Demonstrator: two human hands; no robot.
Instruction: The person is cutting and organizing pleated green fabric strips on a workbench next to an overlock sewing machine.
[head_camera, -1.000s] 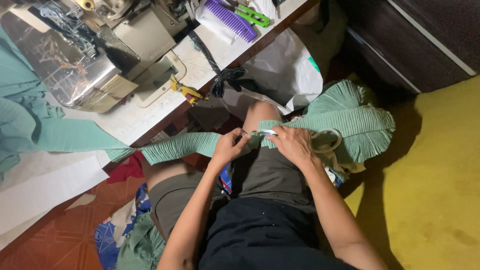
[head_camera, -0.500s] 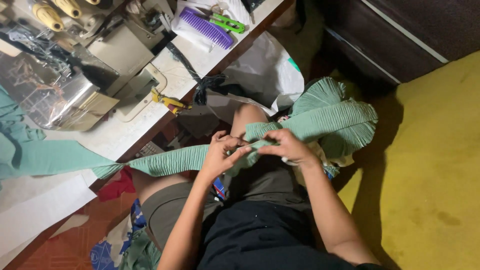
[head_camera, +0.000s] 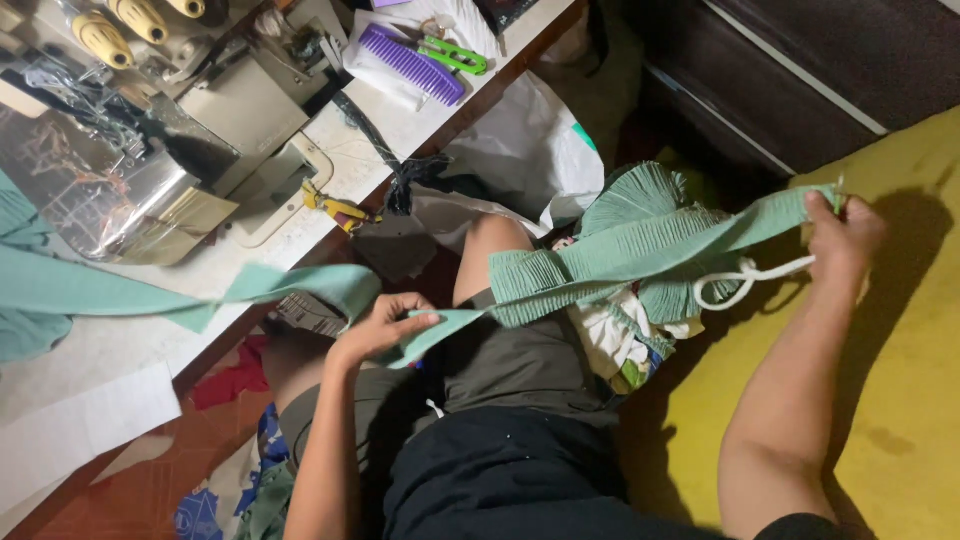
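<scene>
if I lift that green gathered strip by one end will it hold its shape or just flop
Probably flop: the green strip sags between the left hand and right hand. It looks light, held by fingertips. The pleats seem springy, so it may bunch back up.

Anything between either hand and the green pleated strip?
Nothing visible. The left hand pinches the green strip at its flat end, the right hand grips the far end, with a white cord hanging beside it.

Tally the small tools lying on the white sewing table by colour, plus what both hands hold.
Purple comb: 1
Green snips: 1
Yellow-handled tool: 1
Green pleated fabric strip, held by left hand and right hand: 1
Total: 4
</scene>
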